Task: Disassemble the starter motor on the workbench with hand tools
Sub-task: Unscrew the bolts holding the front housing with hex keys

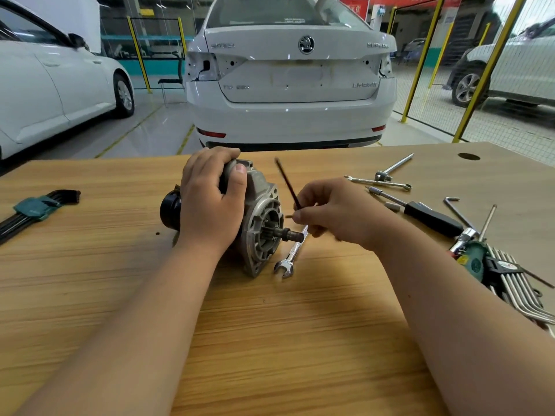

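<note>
One starter motor, frame centre, on the workbench. My left hand grips its body; my right hand pinches one thin dark rod. Two wrenches: near wrench just beside motor, far wrench right.

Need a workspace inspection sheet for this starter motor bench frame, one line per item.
Surface: wooden workbench, round hole far right.
Job's things: starter motor on its side, shaft pointing right; combination wrench flat beside the shaft.
Clutter: hex key set at left; screwdriver, small wrench, T-handle, loose hex key, second hex key set at right.
Grippers: left hand grips the motor from above; right hand pinches a thin dark rod, blurred.
Cables: none on the bench; dark wire hangs in the car's tail-lamp opening.
Surroundings: white car behind the bench; mesh fence at right.
</note>
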A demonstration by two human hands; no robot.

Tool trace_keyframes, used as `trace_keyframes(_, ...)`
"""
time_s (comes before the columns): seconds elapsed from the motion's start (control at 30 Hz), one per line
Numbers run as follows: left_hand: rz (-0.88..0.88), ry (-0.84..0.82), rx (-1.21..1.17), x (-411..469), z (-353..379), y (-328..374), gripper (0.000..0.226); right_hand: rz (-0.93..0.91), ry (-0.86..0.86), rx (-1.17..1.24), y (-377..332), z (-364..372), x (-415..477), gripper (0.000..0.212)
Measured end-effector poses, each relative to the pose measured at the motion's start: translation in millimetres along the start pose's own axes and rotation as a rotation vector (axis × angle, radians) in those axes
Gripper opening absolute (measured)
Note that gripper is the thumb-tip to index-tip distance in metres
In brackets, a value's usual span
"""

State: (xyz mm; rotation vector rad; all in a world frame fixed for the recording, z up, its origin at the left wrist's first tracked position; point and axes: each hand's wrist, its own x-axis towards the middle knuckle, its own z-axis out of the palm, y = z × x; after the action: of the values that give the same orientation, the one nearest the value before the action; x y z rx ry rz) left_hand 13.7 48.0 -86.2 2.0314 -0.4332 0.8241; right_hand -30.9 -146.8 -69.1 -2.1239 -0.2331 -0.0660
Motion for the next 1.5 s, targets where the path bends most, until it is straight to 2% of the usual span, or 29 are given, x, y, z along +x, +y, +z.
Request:
trace_keyframes(0.13, 0.002, 0.003, -0.002, 0.3, 0.6, -0.4, 0.038, 0.241, -0.01, 0.522, 5.3, 13.3, 4.1, 0.011)
trace_keyframes(0.2, 0.001, 0.003, -0.009, 0.2, 0.4, -0.8, 0.039, 0.317, 0.019, 0.68, 8.3, 20.5, 10.7, 0.01)
trace_keyframes(0.5, -0.003, 0.004, 0.001, -0.2, 0.6, 0.8, 0.038, 0.416, 0.064, 0.802, 13.3, 33.8, 22.5, 0.004)
trace_keyframes(0.63, -0.013, 0.001, -0.005, -0.5, 0.8, 1.1, 0.038, 0.485, 0.098, 0.954, 9.5, 37.7, 23.1, 0.005)
trace_keyframes(0.83, -0.02, 0.001, 0.0, -0.6, 0.2, 1.7, 0.038, 0.473, 0.121, 0.819, 9.1, 38.9, 19.2, 0.006)
trace_keyframes(0.93, -0.022, 0.003, 0.002, -0.9, 0.8, 2.1, 0.038, 0.439, 0.124, 0.844, 7.4, 39.4, 19.8, 0.006)
trace_keyframes(1.3, -0.004, 0.006, 0.004, 0.0, 0.4, 1.0, 0.038, 0.352, -0.043, 0.901, 15.2, 27.9, 16.2, 0.008)
trace_keyframes(1.5, 0.001, 0.012, 0.01, 0.1, 0.7, 0.8, 0.039, 0.378, 0.016, 0.793, 16.9, 32.2, 19.0, 0.011)
